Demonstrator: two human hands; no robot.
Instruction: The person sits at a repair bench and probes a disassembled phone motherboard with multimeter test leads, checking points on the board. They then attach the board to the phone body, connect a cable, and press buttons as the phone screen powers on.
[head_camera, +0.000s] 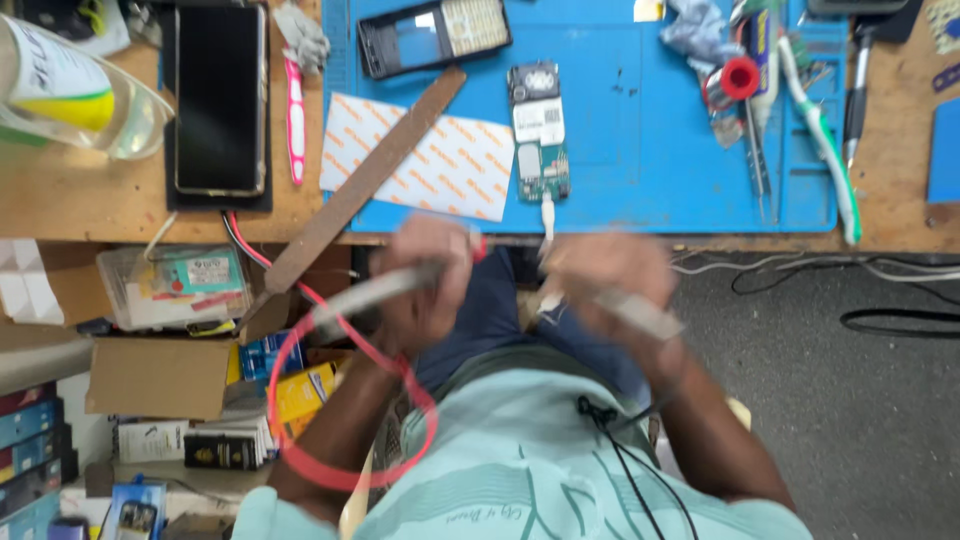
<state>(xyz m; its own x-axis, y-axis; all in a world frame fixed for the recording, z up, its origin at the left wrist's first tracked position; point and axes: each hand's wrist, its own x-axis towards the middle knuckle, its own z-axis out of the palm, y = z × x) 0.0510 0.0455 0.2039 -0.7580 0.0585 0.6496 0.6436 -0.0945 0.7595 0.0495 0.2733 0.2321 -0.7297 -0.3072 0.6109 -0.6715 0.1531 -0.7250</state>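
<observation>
Fingers (440, 262) of both hands grip blurred grey tools (375, 292).

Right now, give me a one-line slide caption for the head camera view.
Blurred left hand and right hand work below a blue rubber work mat bearing a green circuit board.

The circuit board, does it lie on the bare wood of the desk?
No, the circuit board lies on the blue mat, beside the white sheet.

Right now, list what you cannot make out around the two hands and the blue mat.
Head view only:
- Left hand: motion blur hides its grip on the grey tool.
- Right hand: blurred; the grey piece it holds cannot be identified.
- Red cable: its lower loop passes behind the left forearm.
- Circuit board on the blue mat: parts too small.
- Clear bottle: cut by the left edge.
</observation>
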